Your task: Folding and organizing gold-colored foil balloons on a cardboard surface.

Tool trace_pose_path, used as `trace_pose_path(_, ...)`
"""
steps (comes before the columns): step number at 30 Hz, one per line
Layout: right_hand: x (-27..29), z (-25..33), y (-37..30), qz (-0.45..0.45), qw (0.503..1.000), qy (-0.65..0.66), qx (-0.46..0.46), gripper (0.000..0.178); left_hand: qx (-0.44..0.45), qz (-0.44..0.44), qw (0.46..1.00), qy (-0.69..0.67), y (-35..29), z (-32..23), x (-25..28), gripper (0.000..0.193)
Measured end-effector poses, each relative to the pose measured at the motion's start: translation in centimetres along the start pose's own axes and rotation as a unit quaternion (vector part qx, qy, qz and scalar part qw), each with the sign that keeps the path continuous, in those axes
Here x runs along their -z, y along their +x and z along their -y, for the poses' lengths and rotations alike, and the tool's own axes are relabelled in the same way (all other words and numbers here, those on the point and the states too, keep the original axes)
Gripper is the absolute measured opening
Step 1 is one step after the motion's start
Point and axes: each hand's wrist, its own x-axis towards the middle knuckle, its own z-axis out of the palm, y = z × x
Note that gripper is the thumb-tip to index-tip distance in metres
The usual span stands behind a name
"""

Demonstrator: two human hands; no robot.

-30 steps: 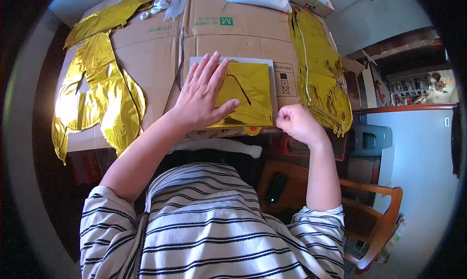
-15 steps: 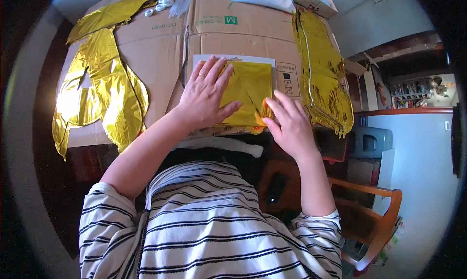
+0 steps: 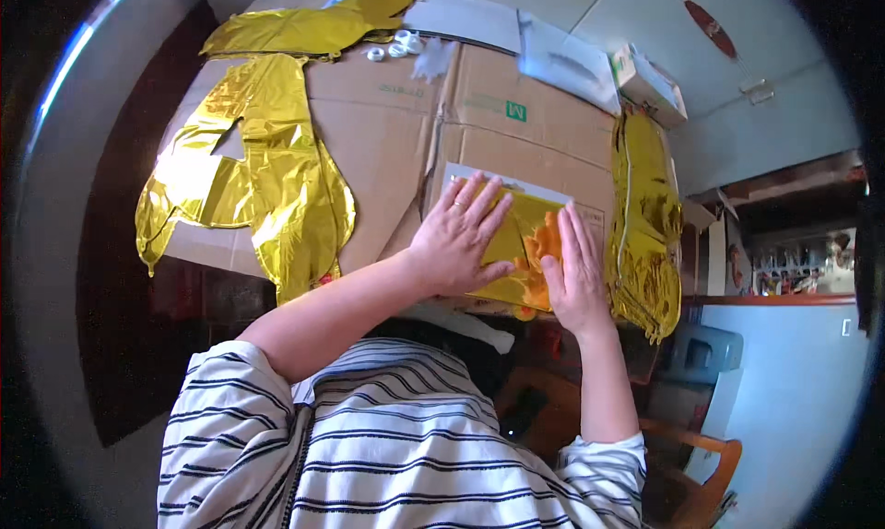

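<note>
Left hand (image 3: pixel 461 239): palm down, flat, fingers slightly spread, on left part of the gold sheet.
Right hand (image 3: pixel 579 276): fingers straight, side by side, thumb apart; against the orange crumple.
Gold sheet: flat shiny gold foil piece (image 3: pixel 513 232), on a pale flat card (image 3: pixel 533 189), at near edge of surface, right of middle.
Orange crumple: bunched orange film (image 3: pixel 544 248) over right part of gold sheet; can't tell if same piece.
Surface: brown creased cardboard (image 3: pixel 369 151).
Left side: large cut-out-shaped gold foil (image 3: pixel 286 151), hanging over near edge by near left corner.
Far left corner: long gold foil piece (image 3: pixel 304 29).
Right edge: wrinkled gold foil (image 3: pixel 648 225) with pale strip lengthwise.
Far edge: small white ring (image 3: pixel 375 54), translucent plastic packet (image 3: pixel 567 64); open white box (image 3: pixel 650 82) at far right corner.
</note>
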Motion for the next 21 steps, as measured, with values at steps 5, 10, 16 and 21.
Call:
trace_pose_path(5, 2.0, -2.4, -0.2, -0.074, 0.962, 0.162, -0.208, 0.023, 0.010, 0.015, 1.000, -0.019, -0.3, 0.4, 0.5, 0.090)
trace_pose_path(10, 3.3, -2.0, -2.8, 0.148, 0.828, 0.331, -0.427, 0.031, 0.008, 0.009, 0.999, -0.035, 0.0, 0.3, 0.9, 0.088)
trace_pose_path(16, 0.6, 0.0, -4.0, 0.109, 0.894, 0.226, -0.371, 0.030, 0.007, -0.011, 0.998, -0.064, 0.2, 0.3, 0.8, 0.083)
trace_pose_path(21, 0.5, 2.1, -3.9, 0.079, 0.910, 0.163, -0.373, 0.027, 0.009, -0.016, 0.998, -0.062, 0.1, 0.4, 0.8, 0.080)
